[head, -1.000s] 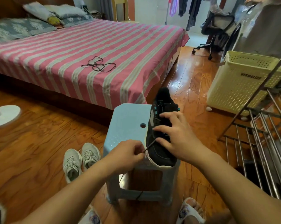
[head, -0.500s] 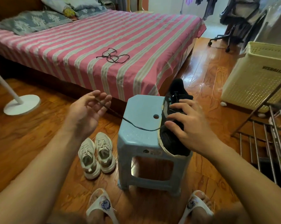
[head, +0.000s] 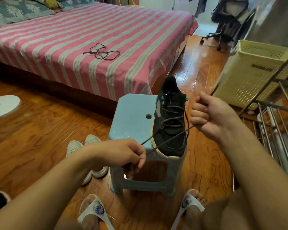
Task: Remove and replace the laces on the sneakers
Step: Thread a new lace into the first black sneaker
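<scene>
Here, the bed is taking up the far left of the room, its pink-and-grey striped sheet lying flat, and a loose black lace is lying in a tangle on the sheet, well apart from everything else. The wooden floor is spreading out around it. To the right, a cream laundry basket is standing beside a metal rack, and a wheeled office chair is sitting beyond them.

In the middle, a pale blue plastic stool is standing on the floor, and a black sneaker is resting on the stool's right edge, toe pointing toward the person. A pair of pale sneakers is sitting on the floor left of the stool, partly hidden behind the left forearm. Two feet in white patterned slippers are planted near the stool's legs.

The left hand is pinching one end of the sneaker's dark lace between curled fingers, just in front of the stool's near edge. The right hand is curling into a fist around the other end, just right of the sneaker. Both ends are running taut from the shoe's eyelets, crossing over the toe.
</scene>
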